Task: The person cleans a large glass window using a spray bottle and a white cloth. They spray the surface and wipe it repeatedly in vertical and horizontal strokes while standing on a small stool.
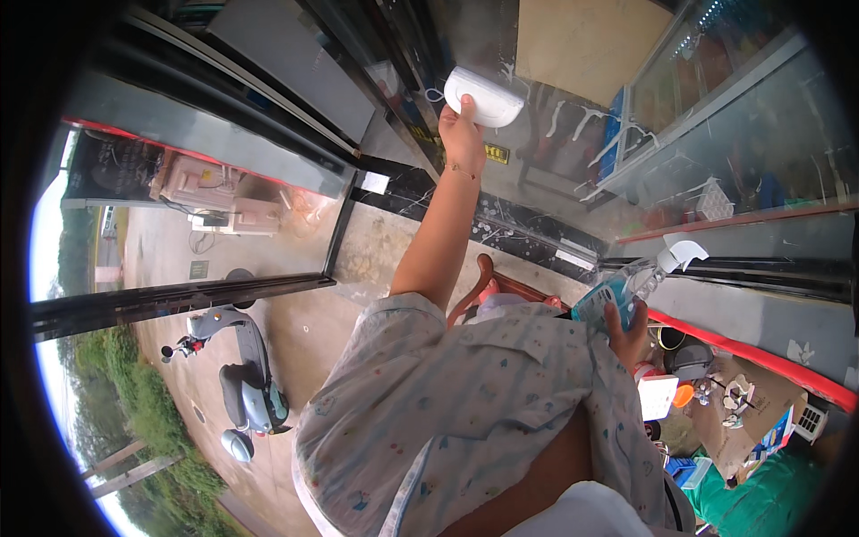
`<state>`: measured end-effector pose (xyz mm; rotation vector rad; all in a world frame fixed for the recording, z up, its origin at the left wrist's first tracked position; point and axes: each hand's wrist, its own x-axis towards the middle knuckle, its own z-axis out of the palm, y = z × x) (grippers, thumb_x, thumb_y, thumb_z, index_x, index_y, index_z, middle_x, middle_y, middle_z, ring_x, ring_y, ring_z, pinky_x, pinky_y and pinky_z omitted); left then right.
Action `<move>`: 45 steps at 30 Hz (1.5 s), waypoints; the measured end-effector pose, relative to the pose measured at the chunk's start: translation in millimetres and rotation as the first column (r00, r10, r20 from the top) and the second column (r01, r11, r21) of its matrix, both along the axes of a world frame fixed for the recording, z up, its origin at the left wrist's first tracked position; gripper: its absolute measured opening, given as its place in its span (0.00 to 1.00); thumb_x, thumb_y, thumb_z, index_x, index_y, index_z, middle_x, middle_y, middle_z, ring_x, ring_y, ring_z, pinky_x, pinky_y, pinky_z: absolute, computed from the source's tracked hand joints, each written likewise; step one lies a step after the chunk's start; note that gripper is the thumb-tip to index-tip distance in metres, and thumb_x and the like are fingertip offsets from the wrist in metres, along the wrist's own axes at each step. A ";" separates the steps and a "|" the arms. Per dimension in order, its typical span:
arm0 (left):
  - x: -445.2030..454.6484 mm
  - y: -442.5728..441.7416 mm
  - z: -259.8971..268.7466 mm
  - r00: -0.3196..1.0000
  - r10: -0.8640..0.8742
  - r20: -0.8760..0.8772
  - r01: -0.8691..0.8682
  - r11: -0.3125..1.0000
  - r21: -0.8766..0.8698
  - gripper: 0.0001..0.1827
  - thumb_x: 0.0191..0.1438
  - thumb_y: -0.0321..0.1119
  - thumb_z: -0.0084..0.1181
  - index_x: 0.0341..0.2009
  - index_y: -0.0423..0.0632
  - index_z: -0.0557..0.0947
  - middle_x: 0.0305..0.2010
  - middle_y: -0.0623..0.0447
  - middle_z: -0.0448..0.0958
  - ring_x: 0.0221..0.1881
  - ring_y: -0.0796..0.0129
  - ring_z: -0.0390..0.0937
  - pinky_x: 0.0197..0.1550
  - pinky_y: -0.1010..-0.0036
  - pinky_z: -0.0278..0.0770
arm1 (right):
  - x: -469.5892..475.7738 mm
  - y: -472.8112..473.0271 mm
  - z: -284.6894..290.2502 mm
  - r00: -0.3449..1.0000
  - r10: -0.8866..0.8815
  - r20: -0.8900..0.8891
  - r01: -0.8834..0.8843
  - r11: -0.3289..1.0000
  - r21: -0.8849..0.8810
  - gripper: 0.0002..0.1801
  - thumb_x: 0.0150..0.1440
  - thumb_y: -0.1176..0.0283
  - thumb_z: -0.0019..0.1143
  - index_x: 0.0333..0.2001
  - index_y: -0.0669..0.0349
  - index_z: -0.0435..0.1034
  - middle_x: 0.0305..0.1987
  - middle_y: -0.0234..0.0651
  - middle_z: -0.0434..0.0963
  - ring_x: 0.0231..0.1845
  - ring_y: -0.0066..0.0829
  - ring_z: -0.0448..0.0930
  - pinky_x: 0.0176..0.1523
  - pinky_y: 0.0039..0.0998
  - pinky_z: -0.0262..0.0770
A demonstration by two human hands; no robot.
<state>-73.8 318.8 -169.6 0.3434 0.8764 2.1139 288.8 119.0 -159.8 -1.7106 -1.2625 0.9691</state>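
Observation:
My left hand (pixel 463 131) reaches far out at the end of a straight arm, gripping a white half-round handheld cleaner (pixel 484 96) with the thumb laid on its face. A small cord loop hangs off the cleaner's left side. Behind it is a glass pane (pixel 537 164) streaked with white suds; whether the cleaner touches the glass cannot be told. In my right hand (pixel 629 339), close to my body, is a clear spray bottle (pixel 607 299) of blue liquid with a white trigger head. Its label bears writing.
A wooden stool or chair (pixel 484 272) stands by the dark stone sill (pixel 517 231). An open glass door (pixel 201 285) is at left, with a parked scooter (pixel 251 389) beyond it. At right are a cardboard box (pixel 728 419), clutter and a green sack (pixel 765 493).

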 end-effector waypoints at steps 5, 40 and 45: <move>-2.0 -0.1 -1.7 1.000 -0.006 0.021 0.008 0.995 -0.096 0.12 0.62 0.32 0.52 0.48 0.40 0.73 0.49 0.50 0.77 0.49 0.66 0.76 0.52 0.70 0.73 | 5.0 -1.5 -6.5 1.000 0.002 0.003 -0.002 1.000 -0.003 0.26 0.48 0.63 0.68 0.45 0.69 0.68 0.38 0.39 0.75 0.39 0.29 0.74 0.45 0.31 0.69; -2.6 -8.5 8.6 0.820 0.318 -0.477 -0.445 0.877 -0.180 0.14 0.54 0.30 0.61 0.43 0.35 0.79 0.37 0.51 0.81 0.36 0.72 0.76 0.40 0.76 0.73 | 2.8 3.5 -2.2 0.999 -0.030 0.025 0.032 0.997 -0.070 0.27 0.50 0.62 0.67 0.47 0.70 0.67 0.42 0.40 0.74 0.43 0.30 0.72 0.49 0.29 0.67; 2.4 -1.1 5.0 0.944 0.257 -0.207 -0.305 0.919 -0.249 0.12 0.55 0.27 0.60 0.42 0.34 0.79 0.38 0.52 0.81 0.37 0.75 0.75 0.42 0.80 0.70 | -2.1 8.3 -0.6 0.997 0.075 0.014 -0.073 0.991 -0.111 0.28 0.51 0.62 0.67 0.48 0.70 0.66 0.42 0.39 0.74 0.43 0.29 0.72 0.49 0.28 0.67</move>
